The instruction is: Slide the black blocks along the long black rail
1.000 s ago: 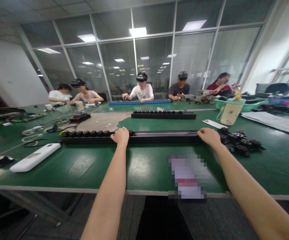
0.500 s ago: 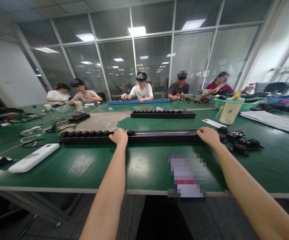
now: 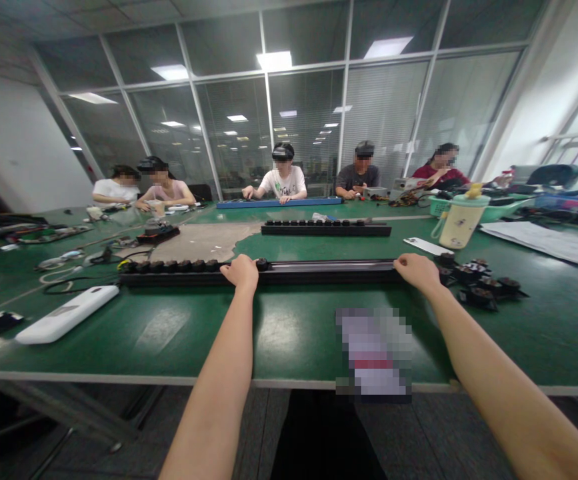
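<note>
A long black rail (image 3: 329, 275) lies across the green table in front of me. Several small black round-topped parts (image 3: 171, 265) sit in a row along its left half. My left hand (image 3: 241, 272) is closed over the rail near its middle, at a single black round-topped part (image 3: 263, 265) that shows by its right edge; the fingertips are partly hidden. At the rail's right end, my right hand (image 3: 417, 272) pinches the rail between thumb and fingers. Loose black parts (image 3: 486, 287) lie in a pile right of this hand.
A second black rail (image 3: 326, 230) with similar parts lies farther back. Nearby are a white device (image 3: 69, 315), a pixelated phone-like item (image 3: 373, 353), a white phone (image 3: 425, 247), a cream cup (image 3: 461, 221) and papers (image 3: 551, 241). Several people sit across the table.
My left hand and the single black part beside it have shifted slightly to the right along the rail. My right hand stays at the rail's end.
</note>
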A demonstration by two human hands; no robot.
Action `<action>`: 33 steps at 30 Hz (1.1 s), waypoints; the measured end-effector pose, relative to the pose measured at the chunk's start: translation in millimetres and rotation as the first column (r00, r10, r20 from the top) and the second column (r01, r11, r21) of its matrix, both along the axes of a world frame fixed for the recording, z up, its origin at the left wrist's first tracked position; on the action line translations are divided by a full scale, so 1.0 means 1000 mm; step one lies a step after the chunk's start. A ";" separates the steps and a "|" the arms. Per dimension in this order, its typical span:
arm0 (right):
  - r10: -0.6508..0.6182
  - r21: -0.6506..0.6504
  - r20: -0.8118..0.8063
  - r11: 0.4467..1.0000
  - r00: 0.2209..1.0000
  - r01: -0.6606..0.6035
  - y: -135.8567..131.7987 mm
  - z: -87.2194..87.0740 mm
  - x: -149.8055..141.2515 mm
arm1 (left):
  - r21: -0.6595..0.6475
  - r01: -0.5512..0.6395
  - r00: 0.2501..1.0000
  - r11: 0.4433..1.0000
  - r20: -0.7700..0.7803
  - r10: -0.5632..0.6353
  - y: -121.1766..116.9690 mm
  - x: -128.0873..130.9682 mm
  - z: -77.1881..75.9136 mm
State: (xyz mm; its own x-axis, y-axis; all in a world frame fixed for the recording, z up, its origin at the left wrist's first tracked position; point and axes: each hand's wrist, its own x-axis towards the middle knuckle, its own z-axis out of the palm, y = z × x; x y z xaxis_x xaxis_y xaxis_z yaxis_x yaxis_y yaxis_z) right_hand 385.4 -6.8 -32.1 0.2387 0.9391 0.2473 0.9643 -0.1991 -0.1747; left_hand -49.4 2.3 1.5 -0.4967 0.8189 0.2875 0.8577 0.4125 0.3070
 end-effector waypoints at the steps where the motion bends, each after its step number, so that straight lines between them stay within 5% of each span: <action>1: 0.001 0.001 -0.001 1.000 1.000 -0.001 0.000 0.000 0.000 | 0.003 0.002 1.000 1.000 -0.007 -0.002 0.000 0.001 0.000; 33: 0.004 -0.002 0.015 1.000 1.000 -0.004 0.001 -0.001 0.000 | -0.036 0.079 0.992 0.996 -0.091 -0.082 0.003 0.005 -0.005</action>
State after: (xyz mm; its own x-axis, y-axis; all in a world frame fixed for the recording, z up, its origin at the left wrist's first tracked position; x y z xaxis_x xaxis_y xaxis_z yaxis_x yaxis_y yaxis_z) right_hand 385.4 -6.0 -33.2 0.2310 0.9405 0.2491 0.9676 -0.1952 -0.1603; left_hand -44.7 5.4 -3.2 -0.4013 0.8648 0.3019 0.9125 0.3491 0.2131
